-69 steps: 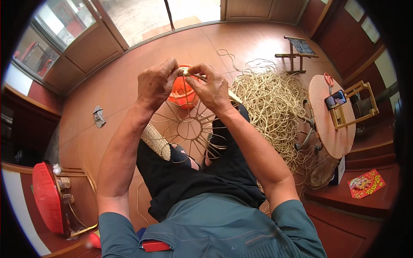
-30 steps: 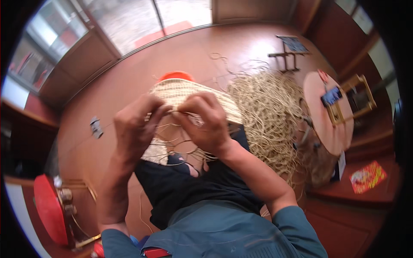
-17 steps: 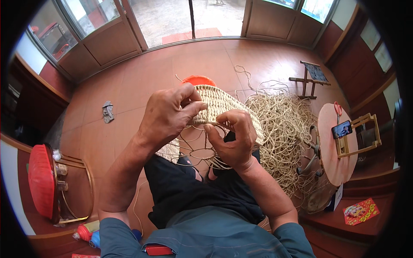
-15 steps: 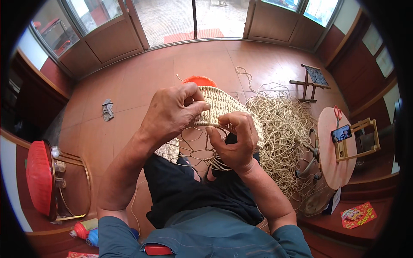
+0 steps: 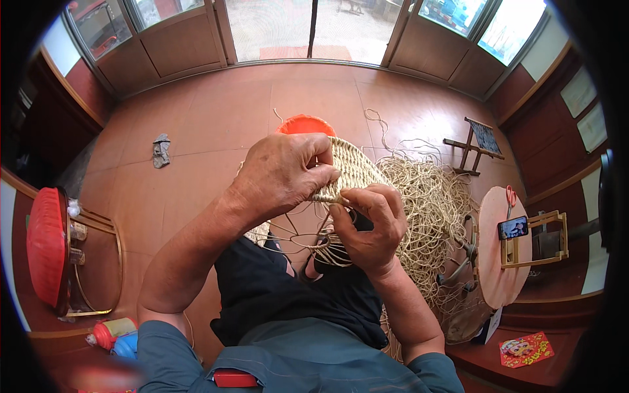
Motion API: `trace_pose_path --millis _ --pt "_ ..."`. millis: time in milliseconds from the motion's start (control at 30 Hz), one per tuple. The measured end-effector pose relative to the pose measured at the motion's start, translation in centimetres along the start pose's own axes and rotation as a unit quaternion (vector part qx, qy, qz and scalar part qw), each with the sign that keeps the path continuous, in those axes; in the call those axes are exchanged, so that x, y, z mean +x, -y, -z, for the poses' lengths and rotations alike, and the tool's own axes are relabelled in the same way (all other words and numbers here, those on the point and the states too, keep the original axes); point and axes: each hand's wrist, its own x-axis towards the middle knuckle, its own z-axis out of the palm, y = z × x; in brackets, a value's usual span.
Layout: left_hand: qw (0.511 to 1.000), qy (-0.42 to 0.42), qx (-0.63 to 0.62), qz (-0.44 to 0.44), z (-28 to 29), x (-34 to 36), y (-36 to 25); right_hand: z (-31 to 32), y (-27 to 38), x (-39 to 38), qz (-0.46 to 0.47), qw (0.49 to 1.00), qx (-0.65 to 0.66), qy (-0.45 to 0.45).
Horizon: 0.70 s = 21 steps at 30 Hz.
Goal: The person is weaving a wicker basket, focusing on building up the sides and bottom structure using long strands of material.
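Note:
A woven band of pale cord (image 5: 357,164) on a thin ring-and-spoke frame (image 5: 295,239) is over my lap. My left hand (image 5: 278,170) grips the band from above, fingers curled and thumb on the weave. Just right of it and lower, my right hand (image 5: 370,229) pinches the band's near edge between index finger and thumb. The left hand partly hides the weave. Behind it, an orange-red bucket (image 5: 304,123) shows only its upper part.
A big tangled cord heap (image 5: 432,216) lies at right, beside a round stool (image 5: 488,275) with scissors (image 5: 510,200) and a phone (image 5: 512,228) on a wooden stand. A folding stool (image 5: 477,144), grey rag (image 5: 161,150) and red-seated chair (image 5: 46,245) surround me.
My hands have come down from over the bucket, and the woven band has turned up into sight between them. In the last half second both hands shifted slightly right in view.

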Motion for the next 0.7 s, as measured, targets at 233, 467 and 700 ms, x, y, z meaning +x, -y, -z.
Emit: trace_pose_path --millis 233,467,700 --pt "1.0 0.004 0.009 -0.006 0.2 -0.2 -0.2 0.2 0.3 0.2 0.006 1.0 -0.014 0.012" --pt "0.996 -0.067 0.05 -0.017 -0.4 0.0 0.2 0.3 0.5 0.5 0.011 0.999 -0.022 0.026" --pt "0.969 -0.089 0.03 -0.227 0.7 -2.7 0.6 -0.3 0.1 -0.2 0.016 1.0 0.001 0.011"
